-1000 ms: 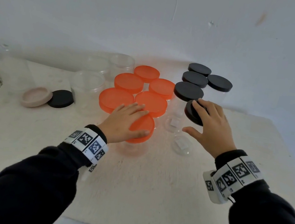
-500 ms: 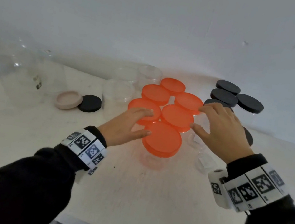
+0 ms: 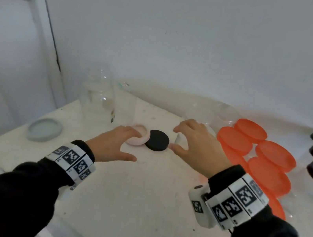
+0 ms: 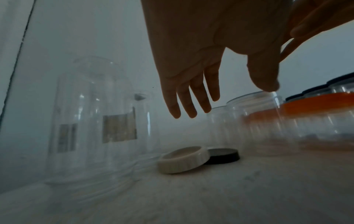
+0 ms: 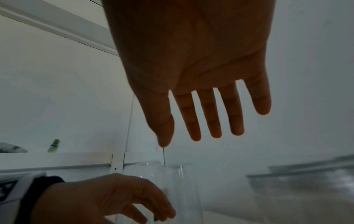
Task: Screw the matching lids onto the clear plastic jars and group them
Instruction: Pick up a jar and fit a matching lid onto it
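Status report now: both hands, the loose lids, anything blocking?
Left hand open, above the pink lid. Right hand open, empty, beside the black lid. Both lids loose on the table. Nothing blocking.

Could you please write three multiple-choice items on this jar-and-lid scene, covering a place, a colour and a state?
1. Where does the loose black lid lie?
A. beside the pale lid
B. on a jar
C. in the right hand

2. What colour are the lids on the jars nearest the right wrist?
A. green
B. orange
C. blue

3. How is the left hand?
A. gripping a jar
B. fist closed
C. fingers spread, holding nothing

Key: 1 A, the two lids lie edge to edge on the table. 2 B, the orange lids cluster there. 3 C, the left wrist view shows straight, empty fingers.
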The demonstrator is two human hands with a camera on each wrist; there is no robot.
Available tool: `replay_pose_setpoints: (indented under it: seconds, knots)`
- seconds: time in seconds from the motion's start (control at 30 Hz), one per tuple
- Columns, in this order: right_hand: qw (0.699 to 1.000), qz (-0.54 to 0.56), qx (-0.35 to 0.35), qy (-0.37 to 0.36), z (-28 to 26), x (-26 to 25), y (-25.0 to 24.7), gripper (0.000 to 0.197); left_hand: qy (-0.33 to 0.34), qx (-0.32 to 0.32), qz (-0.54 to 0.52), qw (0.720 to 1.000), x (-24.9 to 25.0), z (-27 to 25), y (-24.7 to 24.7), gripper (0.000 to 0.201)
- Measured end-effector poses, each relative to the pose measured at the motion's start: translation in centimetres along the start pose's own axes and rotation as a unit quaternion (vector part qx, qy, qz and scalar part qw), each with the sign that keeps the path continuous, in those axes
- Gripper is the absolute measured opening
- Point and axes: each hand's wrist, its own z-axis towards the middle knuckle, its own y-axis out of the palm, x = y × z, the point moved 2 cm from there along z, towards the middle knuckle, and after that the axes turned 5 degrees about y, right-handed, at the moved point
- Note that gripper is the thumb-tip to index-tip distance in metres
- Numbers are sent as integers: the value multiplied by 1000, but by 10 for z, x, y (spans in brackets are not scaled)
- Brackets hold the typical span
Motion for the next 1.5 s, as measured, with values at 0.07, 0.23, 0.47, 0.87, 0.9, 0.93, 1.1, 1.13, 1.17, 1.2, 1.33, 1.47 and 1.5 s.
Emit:
replay_pose_setpoints:
  seconds: [0.07,0.23,0.47,0.87,0.9,0.93,1.1,1.13,1.17,1.2,1.33,1.47,1.5]
  knots:
    - [1000,-6,-8,20,19,-3,15,47,7,-34,21,999,-13,3,-1,74]
    - [991,-57,-11,123,50,7,47,67,29,-65,33,997,-32,25,4,85]
    - [974,-124,-18,186,55,17,67,81,-34,-84,114,989,-46,71,17,85]
    - [969,-157,-4,191,57,18,72,80,-58,-111,138,983,-48,98,23,75]
    - [969,-159,-5,191,57,18,72,80,-53,-107,139,983,-48,97,22,75]
    - [968,-161,-6,192,57,18,72,80,-47,-105,142,983,-47,97,21,74]
    - [966,-172,2,192,54,18,73,79,-15,-78,92,993,-32,79,11,80]
    - [966,-173,5,192,54,18,72,79,0,-63,73,995,-27,73,7,80]
    - [966,-175,5,192,54,18,71,78,18,-45,55,997,-22,65,1,81]
    - [965,-180,2,192,54,17,70,78,40,-24,36,998,-16,58,-7,80]
    - [959,-193,-13,206,62,6,65,68,102,63,-52,991,-2,34,-53,81]
    - [967,-156,19,200,81,-17,53,55,121,159,-73,977,-8,13,-98,80]
    - [976,-121,39,179,87,-24,50,53,117,178,-72,974,-12,8,-107,81]
